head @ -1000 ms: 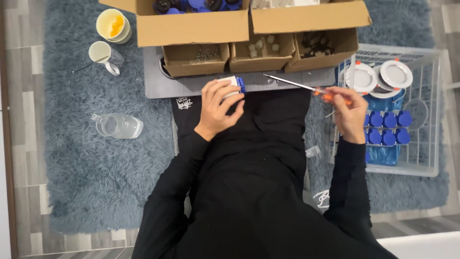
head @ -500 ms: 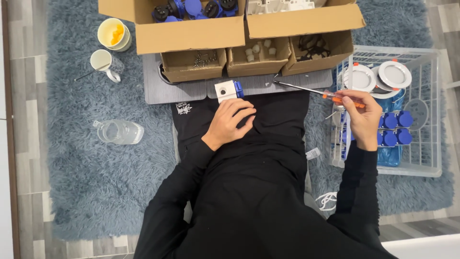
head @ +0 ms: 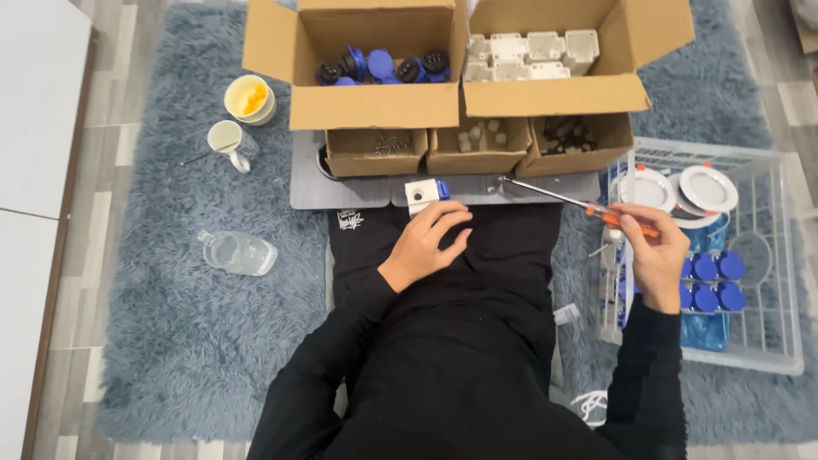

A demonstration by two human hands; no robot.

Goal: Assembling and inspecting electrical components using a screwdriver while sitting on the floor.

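My sleeves and lap were all black, with a little white print on the black cloth [head: 350,221] by my knee. The screwdriver [head: 579,203] in my right hand [head: 656,255] had an orange handle and a silver shaft. Near my left hand [head: 426,243] sat a small white box with a blue side [head: 423,192] on the grey board [head: 341,189]. The rug [head: 153,341] was fluffy grey-blue. The cardboard boxes [head: 375,106] were plain brown, 1 with blue and black parts [head: 383,66], 1 with off-white boxes [head: 532,49]. The white wire basket [head: 780,281] held blue caps [head: 705,281] and white round discs [head: 707,187]. The cream bowl [head: 250,98] had something orange-yellow inside.
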